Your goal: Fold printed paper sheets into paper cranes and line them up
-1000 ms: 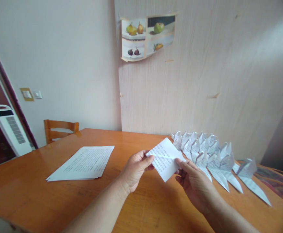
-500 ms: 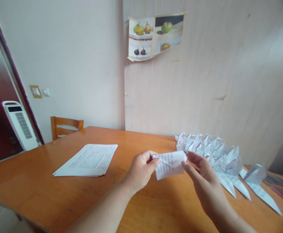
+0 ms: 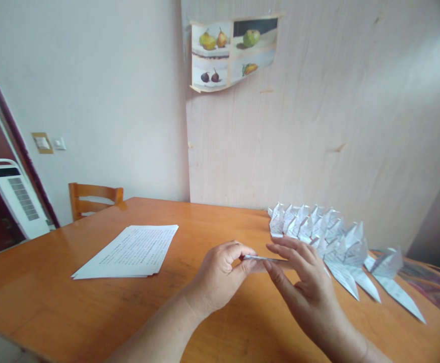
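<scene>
Wall panel (image 3: 318, 126): one, pale, and it carries one taped poster (image 3: 235, 50) with four fruit pictures.
Bench (image 3: 34, 297): one, of orange-brown wood; its far edge runs along the panel. A wide stretch of wood lies between the sheets and the left hand.
Folded figures (image 3: 352, 247): more than ten, in close rows at right; they overlap, so I cannot count exactly. One stands a little apart, nearest to the right edge.
Printed sheets (image 3: 129, 252): one stack, on the bench's left part, well apart from both hands.
Right hand (image 3: 306, 275): the grip is spread, thumb and fingers around the paper's right part; whether they touch it I cannot tell. Half a second ago it was more to the right.
Left hand (image 3: 220, 269): the grip is pinching the paper's left end.
Folded paper (image 3: 261, 258): one, between the hands, above the bench; earlier its printed face was visible, now only a thin edge.
</scene>
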Tool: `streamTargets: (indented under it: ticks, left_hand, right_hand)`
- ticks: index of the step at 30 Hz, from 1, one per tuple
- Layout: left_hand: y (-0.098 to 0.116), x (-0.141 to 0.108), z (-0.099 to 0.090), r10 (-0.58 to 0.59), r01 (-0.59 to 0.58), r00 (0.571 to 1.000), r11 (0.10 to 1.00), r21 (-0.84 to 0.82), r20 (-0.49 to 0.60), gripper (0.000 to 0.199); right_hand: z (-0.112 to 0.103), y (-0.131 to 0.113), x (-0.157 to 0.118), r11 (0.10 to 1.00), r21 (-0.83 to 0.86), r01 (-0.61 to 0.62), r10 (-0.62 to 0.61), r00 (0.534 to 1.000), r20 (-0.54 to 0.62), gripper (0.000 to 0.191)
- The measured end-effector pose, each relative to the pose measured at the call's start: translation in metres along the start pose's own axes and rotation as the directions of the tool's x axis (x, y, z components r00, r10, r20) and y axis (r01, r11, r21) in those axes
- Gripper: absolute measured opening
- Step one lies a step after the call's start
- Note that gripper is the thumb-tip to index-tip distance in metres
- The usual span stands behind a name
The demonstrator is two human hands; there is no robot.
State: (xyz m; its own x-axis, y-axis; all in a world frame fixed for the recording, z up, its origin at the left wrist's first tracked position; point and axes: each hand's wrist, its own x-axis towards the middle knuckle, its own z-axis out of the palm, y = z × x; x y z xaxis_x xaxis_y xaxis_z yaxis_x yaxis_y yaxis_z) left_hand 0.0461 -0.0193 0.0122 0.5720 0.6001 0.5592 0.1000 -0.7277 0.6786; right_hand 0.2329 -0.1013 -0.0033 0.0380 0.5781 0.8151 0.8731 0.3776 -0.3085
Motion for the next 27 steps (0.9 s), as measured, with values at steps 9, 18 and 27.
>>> streamTargets:
  ticks: [9,18,27]
  left_hand:
    - [0.004,0.000,-0.001,-0.011,0.009,0.999,0.999,-0.052,-0.034,0.013]
    - [0.007,0.000,-0.003,-0.067,0.060,0.997,0.986,-0.154,-0.038,0.015]
    - [0.012,-0.001,-0.007,-0.059,0.055,0.998,0.982,-0.183,-0.018,0.018]
  right_hand:
    - [0.000,-0.002,0.001,0.998,0.065,0.017,-0.022,0.997,0.075,0.010]
    - [0.001,0.001,0.001,0.994,0.112,-0.013,0.003,0.996,0.091,0.008]
    - [0.003,-0.002,0.001,0.987,0.156,-0.034,0.021,0.996,0.086,0.008]
